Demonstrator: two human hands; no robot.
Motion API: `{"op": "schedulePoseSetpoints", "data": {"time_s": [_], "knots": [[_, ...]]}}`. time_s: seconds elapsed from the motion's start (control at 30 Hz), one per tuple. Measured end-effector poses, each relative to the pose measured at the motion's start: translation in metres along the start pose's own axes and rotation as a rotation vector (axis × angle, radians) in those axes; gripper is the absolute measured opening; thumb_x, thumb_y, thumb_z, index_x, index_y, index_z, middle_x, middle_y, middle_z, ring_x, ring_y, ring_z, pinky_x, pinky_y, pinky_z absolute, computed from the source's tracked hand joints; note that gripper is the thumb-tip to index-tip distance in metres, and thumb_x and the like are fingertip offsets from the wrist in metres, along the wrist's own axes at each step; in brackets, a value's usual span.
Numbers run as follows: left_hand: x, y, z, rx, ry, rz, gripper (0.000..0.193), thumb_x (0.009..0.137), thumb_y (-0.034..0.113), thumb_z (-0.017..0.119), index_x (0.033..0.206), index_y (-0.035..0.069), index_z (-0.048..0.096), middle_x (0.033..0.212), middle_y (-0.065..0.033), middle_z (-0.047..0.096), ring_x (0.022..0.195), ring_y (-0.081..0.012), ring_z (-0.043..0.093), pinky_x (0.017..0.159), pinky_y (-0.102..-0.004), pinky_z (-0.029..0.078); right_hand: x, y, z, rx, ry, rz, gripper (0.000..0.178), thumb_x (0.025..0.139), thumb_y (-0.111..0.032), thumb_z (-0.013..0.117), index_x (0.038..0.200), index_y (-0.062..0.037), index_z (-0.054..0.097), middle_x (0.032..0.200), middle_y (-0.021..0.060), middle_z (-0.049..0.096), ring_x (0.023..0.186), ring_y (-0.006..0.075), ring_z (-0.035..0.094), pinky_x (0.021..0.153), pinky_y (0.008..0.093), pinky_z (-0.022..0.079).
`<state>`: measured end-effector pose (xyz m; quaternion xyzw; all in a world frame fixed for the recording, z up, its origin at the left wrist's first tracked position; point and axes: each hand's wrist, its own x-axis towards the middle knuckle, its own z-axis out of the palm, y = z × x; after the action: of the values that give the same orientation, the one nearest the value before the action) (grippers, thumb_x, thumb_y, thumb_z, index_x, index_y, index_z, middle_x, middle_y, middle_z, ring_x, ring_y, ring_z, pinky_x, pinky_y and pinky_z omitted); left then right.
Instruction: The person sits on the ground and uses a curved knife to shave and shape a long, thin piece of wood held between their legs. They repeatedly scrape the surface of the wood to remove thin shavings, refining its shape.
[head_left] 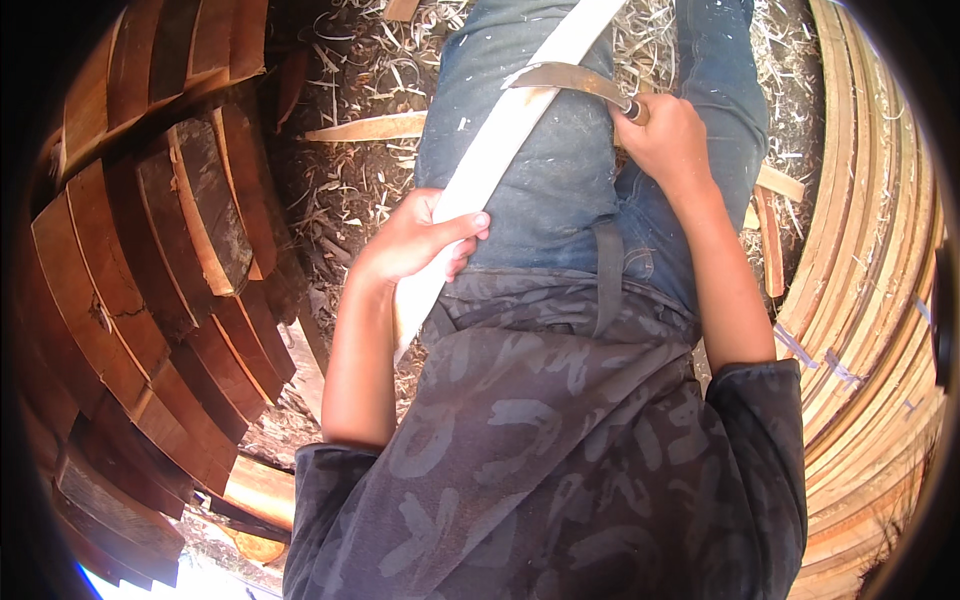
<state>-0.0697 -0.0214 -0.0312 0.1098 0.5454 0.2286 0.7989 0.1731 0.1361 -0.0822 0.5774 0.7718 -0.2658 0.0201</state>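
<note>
A long pale wooden slat [500, 130] lies slantwise across my jeans-covered thigh, its near end beside my left hip. My left hand [420, 240] is wrapped round its lower part, thumb over the top face. In my right hand [665, 140] is the short dark handle of a sickle [570, 77]. The sickle's curved brown blade reaches left over the slat and appears to touch its upper face. The slat's far end runs out of the top of the picture.
Stacked reddish-brown boards [130, 290] rise on my left. Bundled long pale slats [850, 250] curve along my right, tied with thin strips. Curly wood shavings [350, 180] cover the ground round my legs, with a loose wood piece [370, 128] beside my left leg.
</note>
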Motion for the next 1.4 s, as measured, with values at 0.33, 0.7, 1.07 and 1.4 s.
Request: {"op": "schedulePoseSetpoints", "data": {"time_s": [0.33,0.7,1.07,1.4], "knots": [[0.003,0.01,-0.008,-0.123,-0.044,-0.095,0.024,0.08,0.018,0.071,0.075,0.002,0.054,0.056,-0.0006,0.048,0.044,-0.0101,0.046,0.04,-0.0252,0.037,0.038,0.017,0.008,-0.055,0.184,0.0,0.021,0.072,-0.025,0.061,0.076,-0.0067,0.07,0.064,0.0175,0.062,0.066,0.0362,0.062,0.061,0.0418,0.048],[0.002,0.007,-0.01,-0.183,-0.055,-0.12,0.023,0.078,0.015,0.072,0.074,0.002,0.053,0.054,-0.0011,0.045,0.041,-0.0096,0.043,0.038,-0.0255,0.036,0.044,0.027,-0.004,0.168,0.117,0.348,0.028,0.073,-0.029,0.06,0.072,-0.0017,0.067,0.072,0.0202,0.066,0.074,0.0372,0.064,0.071,0.0425,0.05],[0.005,0.016,-0.006,-0.114,-0.061,-0.149,0.025,0.079,0.021,0.072,0.074,0.003,0.054,0.056,0.0001,0.049,0.042,-0.0089,0.045,0.039,-0.0269,0.042,0.084,0.053,-0.029,-0.139,0.213,0.255,0.03,0.074,-0.031,0.057,0.079,-0.0048,0.07,0.07,0.0167,0.066,0.072,0.0354,0.065,0.067,0.0408,0.049],[0.004,0.014,-0.012,-0.124,-0.029,-0.179,0.026,0.078,0.02,0.072,0.074,0.003,0.053,0.056,-0.0006,0.048,0.041,-0.0095,0.045,0.037,-0.0266,0.039,0.072,0.037,-0.012,-0.024,0.155,0.073,0.028,0.074,-0.03,0.06,0.085,-0.0061,0.07,0.072,0.0188,0.065,0.072,0.0363,0.064,0.068,0.0415,0.05]]}}
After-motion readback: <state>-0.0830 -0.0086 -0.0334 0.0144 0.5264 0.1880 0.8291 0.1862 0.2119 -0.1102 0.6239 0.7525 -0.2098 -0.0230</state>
